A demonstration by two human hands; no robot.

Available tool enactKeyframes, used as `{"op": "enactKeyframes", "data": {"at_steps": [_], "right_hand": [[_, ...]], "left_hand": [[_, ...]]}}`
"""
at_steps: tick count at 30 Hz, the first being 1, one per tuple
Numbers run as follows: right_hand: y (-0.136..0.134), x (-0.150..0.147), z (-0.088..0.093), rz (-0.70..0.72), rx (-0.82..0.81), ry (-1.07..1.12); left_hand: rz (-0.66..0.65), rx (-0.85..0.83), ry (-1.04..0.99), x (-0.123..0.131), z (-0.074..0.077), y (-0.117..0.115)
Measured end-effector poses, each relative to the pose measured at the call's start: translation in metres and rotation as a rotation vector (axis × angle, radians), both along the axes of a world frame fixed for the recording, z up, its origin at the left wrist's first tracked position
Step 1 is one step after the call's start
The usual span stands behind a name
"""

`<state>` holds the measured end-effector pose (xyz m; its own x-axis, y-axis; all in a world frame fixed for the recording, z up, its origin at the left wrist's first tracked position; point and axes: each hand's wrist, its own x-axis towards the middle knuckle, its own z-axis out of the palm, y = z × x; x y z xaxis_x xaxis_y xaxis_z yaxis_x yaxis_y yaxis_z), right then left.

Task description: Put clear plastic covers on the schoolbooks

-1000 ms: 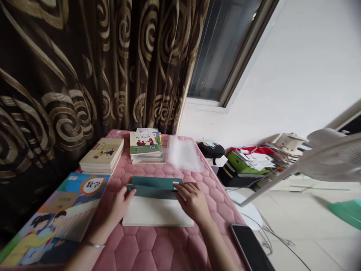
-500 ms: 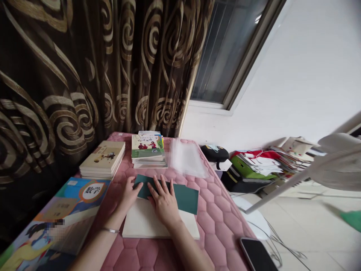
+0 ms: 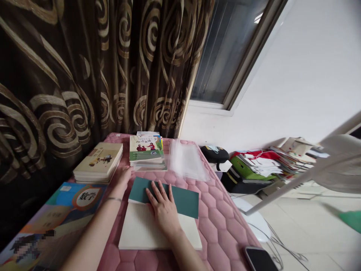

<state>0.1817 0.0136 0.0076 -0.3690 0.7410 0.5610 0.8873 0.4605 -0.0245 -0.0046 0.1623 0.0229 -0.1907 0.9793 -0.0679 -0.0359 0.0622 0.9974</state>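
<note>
My right hand [image 3: 163, 207] lies flat with its fingers spread on a dark green sheet [image 3: 186, 199]. The sheet looks like a folded cover and overlaps the upper part of a book with cream pages [image 3: 141, 229]. To the left, my left hand [image 3: 123, 178] reaches forward beside a stack of beige books [image 3: 100, 160]. Its fingers are blurred and partly hidden, and I cannot make out anything held. Under my left forearm lies a large colourful maths textbook [image 3: 67, 210], its lower part beneath a clear, shiny layer.
On the pink quilted surface [image 3: 214, 226], a pile of picture-covered books [image 3: 146, 150] stands at the back beside clear plastic sleeves [image 3: 187, 160]. A phone [image 3: 259, 258] lies at the right edge. Beyond are a white fan [image 3: 332, 165], cables and a black case [image 3: 214, 153].
My left hand has left the green sheet and moved forward and left, toward the beige stack. My right hand stays pressed on the sheet. The view has shifted slightly.
</note>
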Motion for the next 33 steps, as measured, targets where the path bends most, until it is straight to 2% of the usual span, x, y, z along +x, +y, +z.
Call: {"op": "enactKeyframes", "data": {"at_steps": [5, 8, 13, 17, 22, 28, 33], "right_hand": [[0.000, 0.000, -0.001, -0.004, -0.022, -0.028], [0.001, 0.000, -0.002, -0.003, -0.033, -0.027], [-0.002, 0.001, -0.005, 0.002, -0.057, -0.045], [-0.007, 0.001, -0.007, 0.022, -0.067, -0.050], [-0.011, 0.001, -0.008, 0.036, -0.062, -0.050], [-0.009, 0.001, -0.011, 0.039, -0.074, -0.039], [-0.009, 0.001, -0.013, 0.043, -0.097, -0.038]], "left_hand": [[-0.122, -0.102, -0.134, 0.008, 0.009, -0.001], [-0.177, -0.115, -0.168, 0.006, 0.010, -0.017], [-0.269, 0.026, -0.247, 0.000, 0.006, -0.052], [-0.264, 0.084, -0.275, -0.004, -0.005, -0.067], [-0.260, 0.042, -0.278, -0.005, -0.018, -0.070], [-0.326, 0.054, -0.264, -0.004, -0.017, -0.079], [-0.324, 0.100, -0.230, -0.003, -0.014, -0.084]]}}
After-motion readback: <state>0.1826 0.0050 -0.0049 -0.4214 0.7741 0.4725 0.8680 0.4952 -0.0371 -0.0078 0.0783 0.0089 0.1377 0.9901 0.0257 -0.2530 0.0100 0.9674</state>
